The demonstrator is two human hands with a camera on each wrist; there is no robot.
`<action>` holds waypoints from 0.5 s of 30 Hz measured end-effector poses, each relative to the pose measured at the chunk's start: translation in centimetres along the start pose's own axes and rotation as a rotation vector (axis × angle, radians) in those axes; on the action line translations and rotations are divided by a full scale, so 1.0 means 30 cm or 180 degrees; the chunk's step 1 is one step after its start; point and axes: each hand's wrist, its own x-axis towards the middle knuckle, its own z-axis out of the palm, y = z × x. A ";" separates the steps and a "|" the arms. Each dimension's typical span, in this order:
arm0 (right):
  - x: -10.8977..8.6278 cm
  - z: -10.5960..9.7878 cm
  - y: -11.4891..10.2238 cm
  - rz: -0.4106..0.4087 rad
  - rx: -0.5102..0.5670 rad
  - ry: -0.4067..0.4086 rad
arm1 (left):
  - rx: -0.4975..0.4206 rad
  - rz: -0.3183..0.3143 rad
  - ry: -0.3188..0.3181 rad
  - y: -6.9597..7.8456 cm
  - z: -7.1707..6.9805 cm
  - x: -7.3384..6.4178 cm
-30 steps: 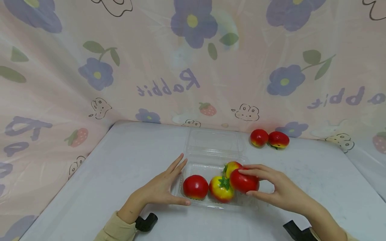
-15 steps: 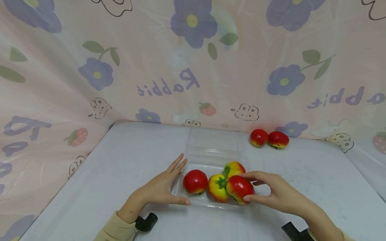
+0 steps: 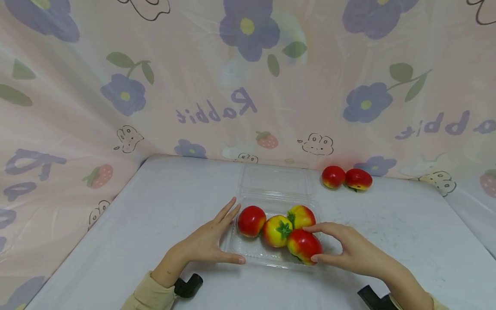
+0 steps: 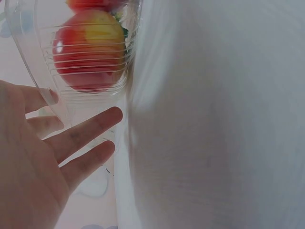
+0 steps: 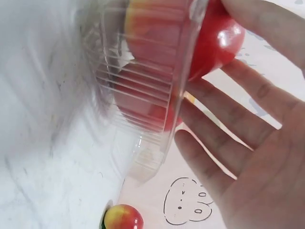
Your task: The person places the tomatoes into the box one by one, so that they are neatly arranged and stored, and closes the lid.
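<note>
A clear plastic clamshell box (image 3: 253, 252) lies with its lid folded back. Inside are a red tomato (image 3: 252, 221) at the left, a yellow-and-red tomato (image 3: 277, 231) with a green calyx in the middle, and another yellowish tomato (image 3: 301, 216) behind. My right hand (image 3: 350, 249) holds the front right tomato (image 3: 304, 246) between thumb and fingers, low in the box. In the right wrist view this tomato (image 5: 217, 40) stands partly above the rim. My left hand (image 3: 207, 241) spreads its fingers and thumb along the box's left side; in the left wrist view its fingertips (image 4: 112, 116) are straight.
Two more tomatoes, a round one (image 3: 333, 177) and a longer one (image 3: 358, 179), lie at the back right of the white table (image 3: 182, 189). The clear lid (image 3: 275, 181) reaches toward the printed curtain (image 3: 209, 64) behind.
My right hand has lowered its tomato into the box's front right corner, moving slightly left. The left and middle tomatoes have shifted toward the back. My left hand has stayed in place.
</note>
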 end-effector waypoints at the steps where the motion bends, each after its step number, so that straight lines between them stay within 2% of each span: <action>1: 0.001 0.001 0.001 -0.0013 -0.0009 -0.0023 | 0.0000 -0.0004 0.0000 0.000 0.000 0.000; 5: 0.006 0.005 0.002 -0.0012 0.0009 -0.0112 | -0.0002 -0.0018 0.0000 -0.001 0.000 0.001; 9: 0.005 0.008 0.000 0.0094 0.0007 -0.0131 | -0.0018 -0.0022 -0.0004 -0.003 0.001 0.002; 12: -0.002 0.011 0.003 0.0102 0.0017 -0.0062 | -0.0026 -0.0011 -0.0001 -0.003 0.002 0.002; 15: -0.005 0.009 0.008 -0.0055 0.0037 0.0103 | -0.0023 -0.0008 -0.0002 -0.003 0.002 0.002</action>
